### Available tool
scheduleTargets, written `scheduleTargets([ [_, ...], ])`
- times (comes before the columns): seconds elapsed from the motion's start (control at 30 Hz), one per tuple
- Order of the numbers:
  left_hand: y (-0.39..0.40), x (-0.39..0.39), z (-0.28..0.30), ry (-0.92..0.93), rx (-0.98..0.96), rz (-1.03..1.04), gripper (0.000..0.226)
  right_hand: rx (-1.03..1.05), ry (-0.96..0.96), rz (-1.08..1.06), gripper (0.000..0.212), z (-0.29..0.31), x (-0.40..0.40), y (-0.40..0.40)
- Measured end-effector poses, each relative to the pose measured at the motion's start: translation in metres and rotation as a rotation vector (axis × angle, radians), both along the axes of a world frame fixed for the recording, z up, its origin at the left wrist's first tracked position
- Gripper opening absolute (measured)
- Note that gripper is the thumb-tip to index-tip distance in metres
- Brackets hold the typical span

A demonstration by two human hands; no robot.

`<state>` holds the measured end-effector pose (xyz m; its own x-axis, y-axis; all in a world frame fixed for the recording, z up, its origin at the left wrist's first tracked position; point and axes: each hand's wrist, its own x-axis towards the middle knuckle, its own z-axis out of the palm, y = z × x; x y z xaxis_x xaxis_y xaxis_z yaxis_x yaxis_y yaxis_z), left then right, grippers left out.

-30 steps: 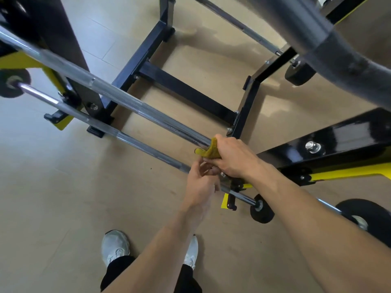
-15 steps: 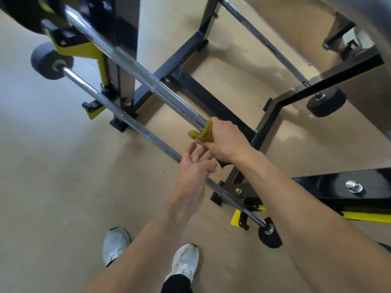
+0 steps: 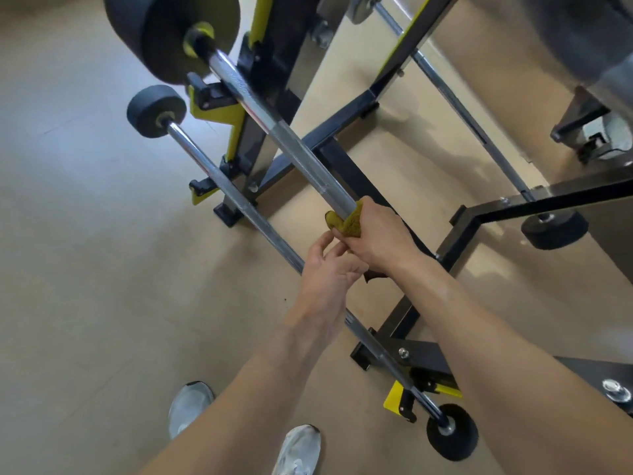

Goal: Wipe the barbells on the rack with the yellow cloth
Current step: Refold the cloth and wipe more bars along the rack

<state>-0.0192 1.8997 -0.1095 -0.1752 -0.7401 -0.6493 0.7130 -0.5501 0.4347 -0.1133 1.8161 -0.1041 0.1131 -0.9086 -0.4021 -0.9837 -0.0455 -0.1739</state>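
Two chrome barbells lie on a black and yellow rack (image 3: 359,180). The upper barbell (image 3: 294,149) carries a large black plate (image 3: 164,36) at its left end. My right hand (image 3: 380,238) grips the yellow cloth (image 3: 349,226), which is wrapped round this bar near its middle. A flap of cloth hangs below the bar. My left hand (image 3: 329,279) is just under it, fingers loosely bent, fingertips by the cloth's lower edge. It crosses in front of the thinner lower barbell (image 3: 233,197), hiding part of it.
The lower bar ends in small black plates at the left (image 3: 156,109) and near right (image 3: 452,431). A third bar (image 3: 459,108) with a plate (image 3: 555,229) lies behind the rack. My shoes (image 3: 190,406) stand on the beige floor close to the rack's foot.
My right hand has slid the cloth leftward along the upper bar, away from the right upright. My left hand has followed, its fingers loosening under the cloth. The view has swung left.
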Motion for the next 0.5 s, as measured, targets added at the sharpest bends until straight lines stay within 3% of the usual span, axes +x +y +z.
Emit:
scheduleTargets([
  [0.33, -0.057, 0.059, -0.014, -0.029, -0.021, 0.226, 0.072, -0.093, -0.011, 0.113, 0.049, -0.005, 0.077, -0.057],
  [0.5, -0.080, 0.087, -0.006, -0.085, -0.119, 0.336, 0.063, -0.165, -0.198, 0.090, 0.041, 0.000, 0.113, -0.072],
])
